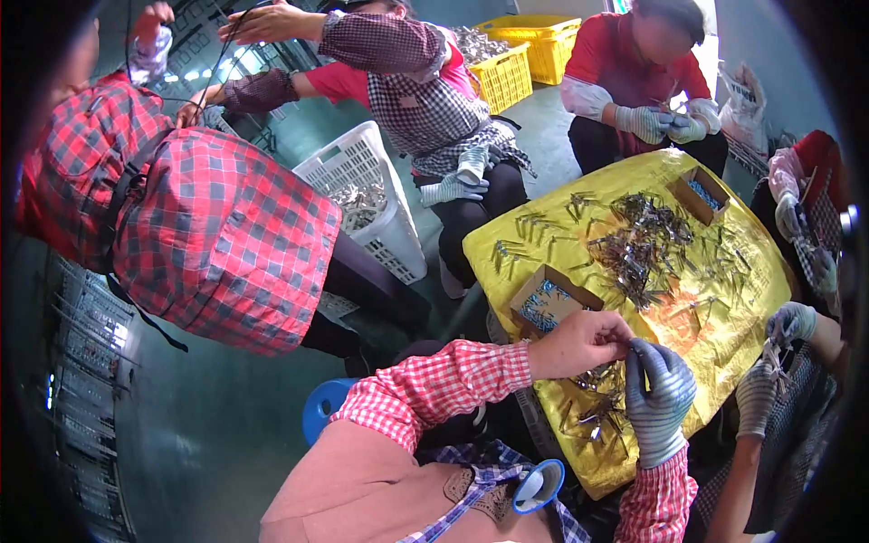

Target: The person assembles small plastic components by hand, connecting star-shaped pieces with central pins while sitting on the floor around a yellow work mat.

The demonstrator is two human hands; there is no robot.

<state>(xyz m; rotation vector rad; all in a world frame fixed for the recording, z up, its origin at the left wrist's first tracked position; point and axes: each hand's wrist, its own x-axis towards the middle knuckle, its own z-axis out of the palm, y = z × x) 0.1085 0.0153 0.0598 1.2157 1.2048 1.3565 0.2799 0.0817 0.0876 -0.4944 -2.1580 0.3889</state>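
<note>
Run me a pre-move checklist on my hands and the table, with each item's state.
1. Left hand gloved: not ok, it is bare.
2. Right hand gloved: ok, a grey striped glove is on.
3. Piece secure between the hands: cannot tell, too small and covered by the fingers.
4. Near box open and stocked: ok, blue pieces lie in it.
5. Metal pieces at hand: ok, heaped and scattered on the yellow sheet.
6. Neighbour's hand at right clear of yours: ok, a gap shows.
</note>
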